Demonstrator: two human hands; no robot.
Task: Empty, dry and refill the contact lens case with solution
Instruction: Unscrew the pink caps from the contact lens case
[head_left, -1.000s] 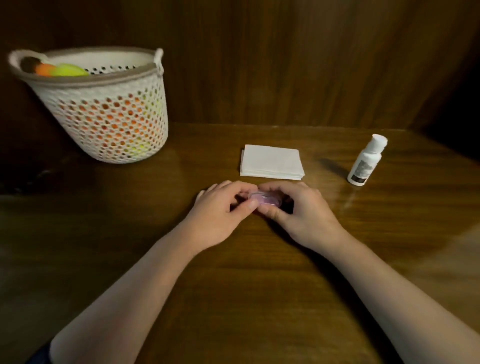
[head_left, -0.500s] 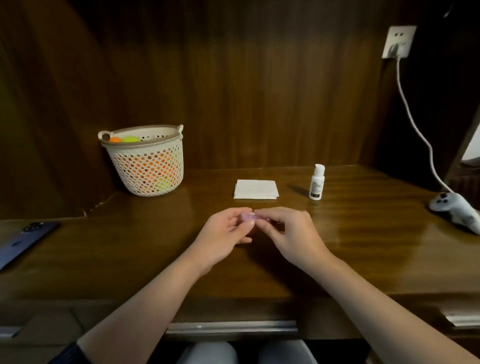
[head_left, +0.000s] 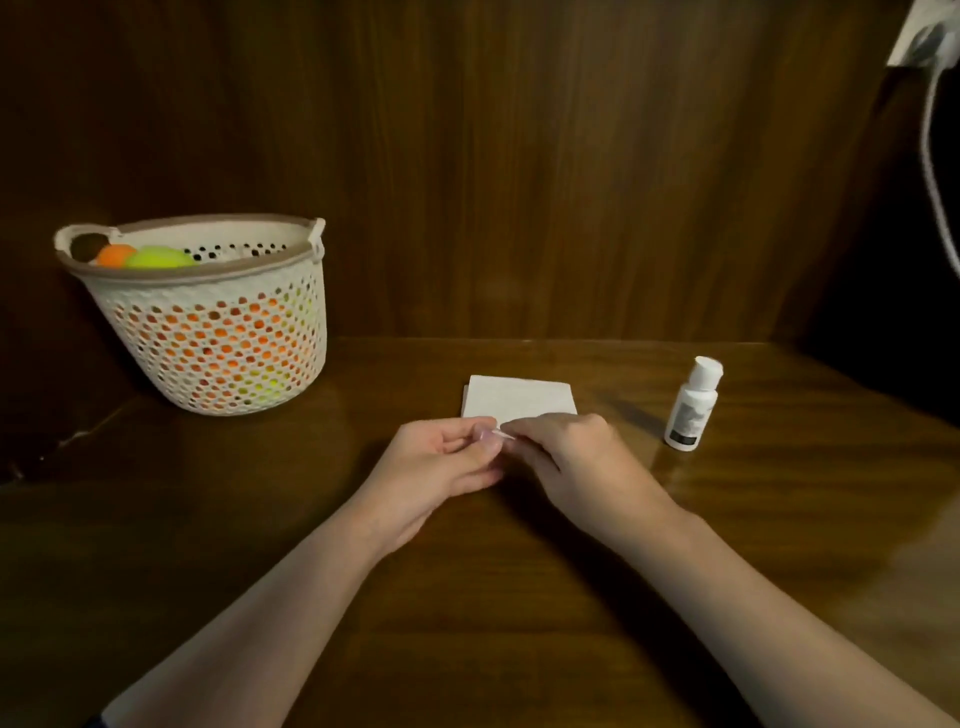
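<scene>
A small pale purple contact lens case (head_left: 491, 435) is held between both hands above the middle of the wooden desk (head_left: 467, 597). My left hand (head_left: 441, 467) pinches its left end and my right hand (head_left: 571, 457) grips its right end; fingers hide most of the case. Just behind the hands lies a folded white tissue stack (head_left: 519, 397). A white solution bottle (head_left: 693, 402) with a closed cap stands upright to the right of the tissue, apart from my hands.
A white perforated basket (head_left: 218, 322) holding orange and yellow-green balls stands at the back left. A wood-panelled wall rises behind the desk. A wall socket with a white cable (head_left: 935, 156) is at the top right.
The view swung up and back down. Both hands stayed together on the case and now hold it closer to the tissue stack, with the fingers shifted on it.
</scene>
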